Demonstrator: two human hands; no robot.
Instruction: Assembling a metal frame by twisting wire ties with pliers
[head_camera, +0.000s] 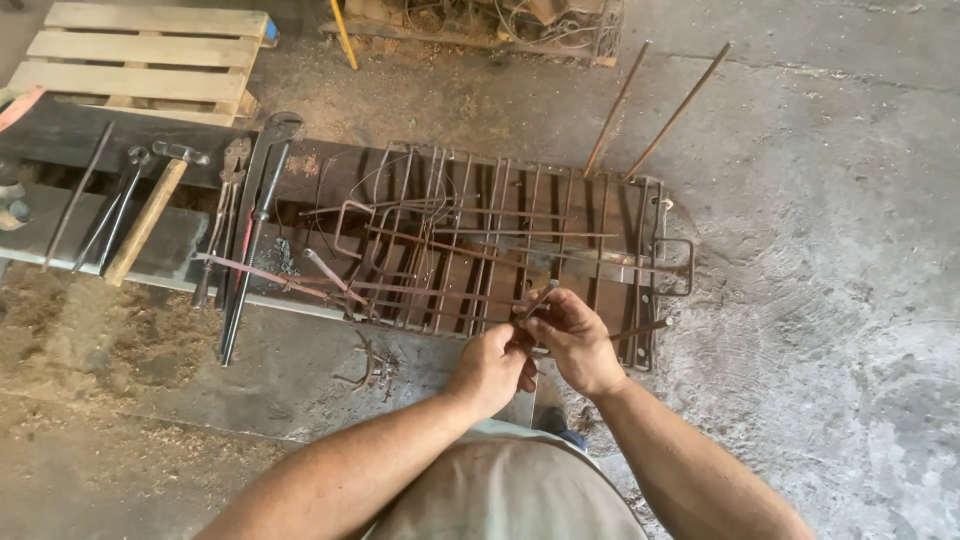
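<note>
Both hands, left hand (490, 368) and right hand (577, 338), pinching thin steel rod (640, 327) over rebar grid (480, 240); judged stiff, light, best gripped near bend.

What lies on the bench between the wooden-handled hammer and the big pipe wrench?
In the head view, pliers lie between the hammer and the pipe wrench.

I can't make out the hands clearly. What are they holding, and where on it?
Both hands, left hand and right hand, pinch a thin rusty wire near its lower end, above the rebar frame.
</note>
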